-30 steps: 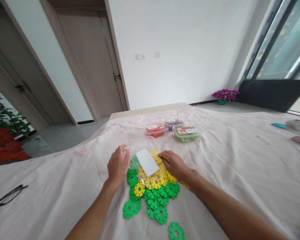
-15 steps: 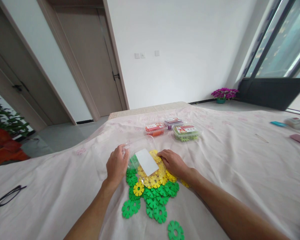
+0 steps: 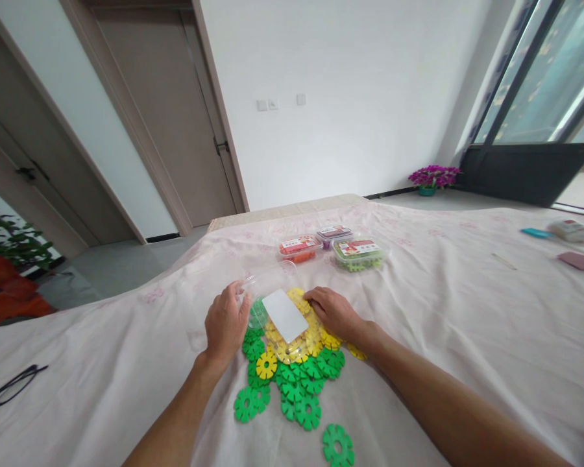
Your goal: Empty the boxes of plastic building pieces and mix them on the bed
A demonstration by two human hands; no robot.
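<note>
My left hand [image 3: 227, 321] is closed around the near-left edge of a clear plastic box [image 3: 277, 275] tilted on the bed. A clear lid with a white label [image 3: 285, 316] lies over a pile of yellow notched discs [image 3: 299, 350]. On the pile's right side rests my right hand [image 3: 335, 314], its fingers curled at the upper yellow discs beside the lid; what they pinch, if anything, is hidden. Green notched discs [image 3: 296, 383] spread in front of the yellow ones and to their left. One green disc [image 3: 338, 445] lies apart, closest to me.
Beyond my hands stand closed boxes of orange pieces [image 3: 299, 248], purple pieces [image 3: 333, 235] and green pieces [image 3: 357, 254]. Black-framed glasses [image 3: 12, 389] lie at left. Far right are a blue item [image 3: 536, 232], a wrapped packet [image 3: 571, 230] and a pink item [image 3: 581, 261].
The whole view has shifted slightly. Both hands keep about the same place against the box and the discs, and no disc has visibly moved.
</note>
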